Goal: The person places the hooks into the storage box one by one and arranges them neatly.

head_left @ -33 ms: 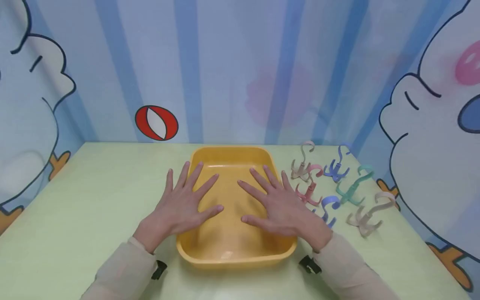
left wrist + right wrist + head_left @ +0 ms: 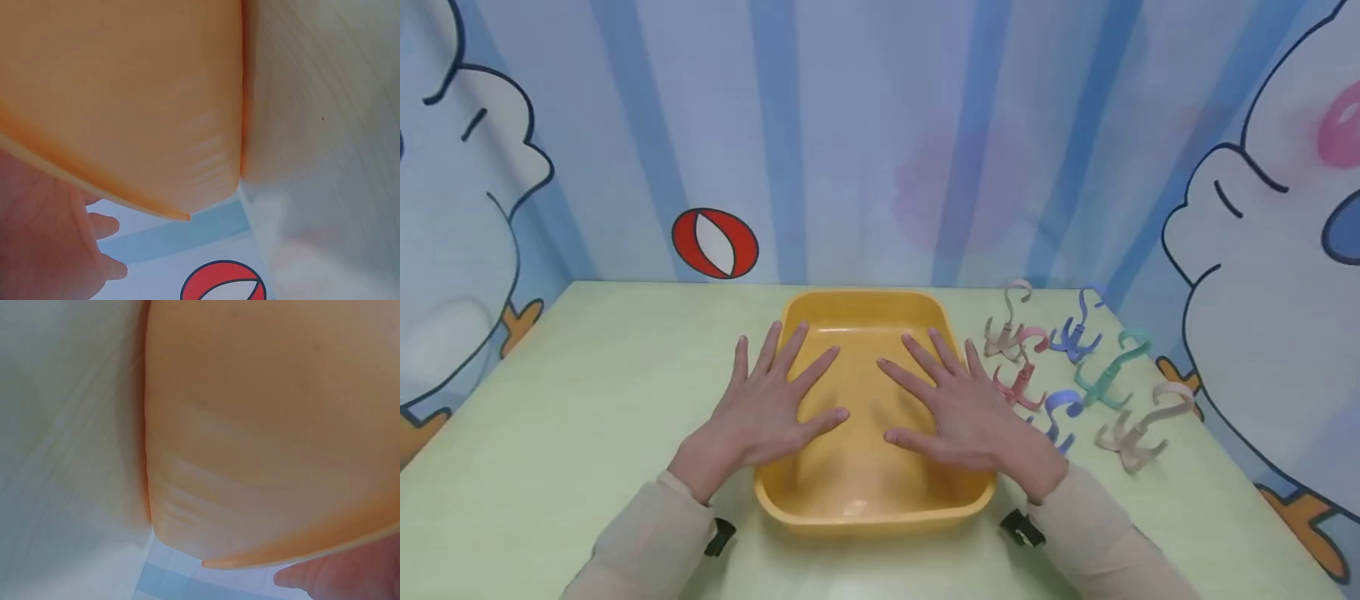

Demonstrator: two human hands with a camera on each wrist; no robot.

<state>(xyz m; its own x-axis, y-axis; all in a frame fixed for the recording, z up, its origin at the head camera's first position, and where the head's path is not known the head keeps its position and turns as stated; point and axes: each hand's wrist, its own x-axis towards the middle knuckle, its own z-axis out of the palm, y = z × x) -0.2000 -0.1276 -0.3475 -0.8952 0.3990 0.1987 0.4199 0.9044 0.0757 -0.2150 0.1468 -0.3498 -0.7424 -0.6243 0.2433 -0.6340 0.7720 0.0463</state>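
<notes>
A yellow plastic tray stands in the middle of the table in the head view, with nothing lying in it. Over its left side is my left hand, palm down, fingers straight and spread. My right hand is spread the same way over the right side. Neither hand holds anything. Both wrist views show the tray's outer wall up close, with part of each hand above the rim. Nearest to the right hand are a blue hook and a pink hook.
Right of the tray stand more pronged hooks: a beige one, a blue one, a green one and another beige one. The pale green table ends at a striped backdrop with cartoon figures.
</notes>
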